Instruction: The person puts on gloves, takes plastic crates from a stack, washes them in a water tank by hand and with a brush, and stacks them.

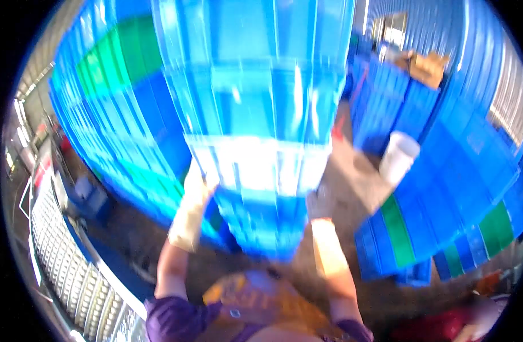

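1. Nearest, at the bottom edge, is the person's own body: a purple shirt [179, 322] with an orange-yellow apron [261, 299] over the front, its printing too blurred to read.
2. Both arms reach forward, each forearm in a pale sleeve cover [186, 225]; the one on the right arm is washed out by strong light.
3. The left hand [200, 183] is against the left side of the blue bin stack [256, 102], at its lower part. Its fingers are blurred and partly hidden; I cannot tell whether they are closed on an edge or lie flat.
4. The right hand [319, 203] is at the opposite side, a little lower in view, looking grey and smeared. The state of its fingers cannot be told either.
5. The blue bin stack is directly ahead, between the hands, narrow at the bottom in this view and running out past the top edge. A glaring band of light crosses it near hand level.
6. To the left curves a pale perforated panel [73, 262]; at lower right another person in red clothing [438, 326] is partly visible.
7. Beyond the left hand stands a blue-and-green stack [122, 57]; on the right, blue bins with green bands [398, 228] lean at a slant.
8. Farther off, a white bucket [399, 157] is on the floor [352, 171], with cardboard [427, 68] on more blue bins near a corrugated wall [432, 31].
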Demonstrator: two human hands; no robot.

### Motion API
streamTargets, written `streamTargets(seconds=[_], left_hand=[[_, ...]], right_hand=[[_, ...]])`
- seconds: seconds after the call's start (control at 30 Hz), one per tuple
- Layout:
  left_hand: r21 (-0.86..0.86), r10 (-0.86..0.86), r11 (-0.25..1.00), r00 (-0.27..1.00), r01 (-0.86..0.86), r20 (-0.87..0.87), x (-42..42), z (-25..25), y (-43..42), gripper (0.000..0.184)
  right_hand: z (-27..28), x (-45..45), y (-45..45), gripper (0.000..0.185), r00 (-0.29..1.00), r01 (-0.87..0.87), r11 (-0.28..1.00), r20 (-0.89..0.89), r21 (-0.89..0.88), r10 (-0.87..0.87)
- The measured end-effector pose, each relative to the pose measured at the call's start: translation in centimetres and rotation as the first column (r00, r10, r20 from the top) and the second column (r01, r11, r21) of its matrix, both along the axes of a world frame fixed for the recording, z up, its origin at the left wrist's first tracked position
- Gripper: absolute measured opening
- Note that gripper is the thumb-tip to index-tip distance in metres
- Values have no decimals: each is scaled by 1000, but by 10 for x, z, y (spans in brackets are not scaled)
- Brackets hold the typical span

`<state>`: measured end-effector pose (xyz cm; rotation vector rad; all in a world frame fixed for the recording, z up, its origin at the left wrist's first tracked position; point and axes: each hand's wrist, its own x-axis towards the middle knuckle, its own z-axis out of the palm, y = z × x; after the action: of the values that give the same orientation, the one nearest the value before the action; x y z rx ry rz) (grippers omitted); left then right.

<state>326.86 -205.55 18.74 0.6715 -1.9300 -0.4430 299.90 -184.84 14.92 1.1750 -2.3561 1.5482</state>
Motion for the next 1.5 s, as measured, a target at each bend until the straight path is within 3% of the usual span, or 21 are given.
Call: streamTargets(seconds=[0.07, 0.13, 0.2, 0.23, 0.27, 0.37, 0.43, 0.5, 0.57, 0.63, 0.67, 0.7, 0.73, 0.77, 0.87, 1.03, 1.07, 1.17, 1.37, 1.47, 1.5], left_hand=[[-12, -112, 993, 919, 116, -379, -3, 16, 37, 61], [-35, -41, 999, 891, 28, -452, 4, 48, 91, 51], [-32, -215, 976, 953, 214, -214, 22, 110, 113, 39], [-349, -247, 927, 925, 139, -288, 12, 143, 125, 31], [-345, -458, 873, 823, 345, -336, 7, 183, 129, 30], [-291, -756, 624, 467, 725, -458, -25, 311, 126, 44], [-180, -788, 453, 297, 873, -540, -49, 392, 94, 48], [128, -825, 381, 399, 916, -400, -64, 483, 9, 51], [117, -851, -247, -158, 962, -500, -86, 541, -29, 25], [-301, -947, 319, 293, 899, -129, -137, 542, -17, 31], [-28, -955, 69, 58, 997, -292, -128, 557, 1, 33], [-12, -958, 12, 8, 1000, -288, -137, 559, 17, 33], [-348, -742, 603, 665, 718, 87, -152, 555, 41, 33], [-477, -655, 633, 750, 610, 90, -162, 543, 63, 34], [-455, -809, 472, 576, 755, 117, -199, 483, 96, 34], [-199, -969, 137, 174, 970, 177, -258, 350, 149, 35], [-137, -979, 63, 87, 989, 182, -266, 326, 158, 35], [58, -967, -151, -160, 987, 198, -284, 256, 202, 36], [342, -780, -518, -597, 784, 188, -273, 170, 307, 38], [415, -626, -662, -764, 625, 152, -250, 157, 362, 40], [439, -566, -698, -811, 566, 145, -239, 154, 381, 40]], right_hand=[[-7, 1, 11, 23, 998, 2, 978, -62, -208, -15], [-26, 0, 18, 16, 998, 50, 938, -7, -342, -55], [-37, 0, 30, 12, 988, -26, 907, 129, -420, 88], [-54, -9, 34, 13, 997, -25, 949, 57, -315, 45], [-74, -20, 32, 13, 1000, -16, 978, -17, -207, 12], [-143, -36, 27, 17, 975, -97, 951, 163, -294, 150], [-99, -4, 57, 20, 967, -113, 965, 197, -239, 162], [-110, 4, 76, 26, 955, -157, 979, 233, -127, 183], [-127, 6, 96, 27, 954, -108, 990, 271, -91, 129], [-118, 19, 124, 27, 940, -69, 996, 330, -56, 83], [-123, 22, 136, 27, 937, -17, 998, 348, -53, 35], [-130, 20, 148, 26, 937, 18, 1000, 350, -23, -9], [-134, 19, 160, 24, 934, 61, 998, 352, 1, -57], [-133, 23, 171, 28, 939, 196, 978, 273, 69, -207], [-115, 29, 207, 29, 820, 324, 933, 445, 158, -361], [-96, 69, 228, 23, 757, 597, 802, 319, 17, -571], [-142, 63, 230, 23, 717, 686, 712, 28, 147, -697], [-133, 116, 240, 26, 605, 759, 650, 317, 48, -730], [-85, 264, 282, 27, 161, 987, 124, 534, -104, -830], [-111, 322, 349, 24, -187, 972, -206, 165, -112, -969], [-111, 353, 369, 29, -170, 940, -254, 335, -227, -927]])
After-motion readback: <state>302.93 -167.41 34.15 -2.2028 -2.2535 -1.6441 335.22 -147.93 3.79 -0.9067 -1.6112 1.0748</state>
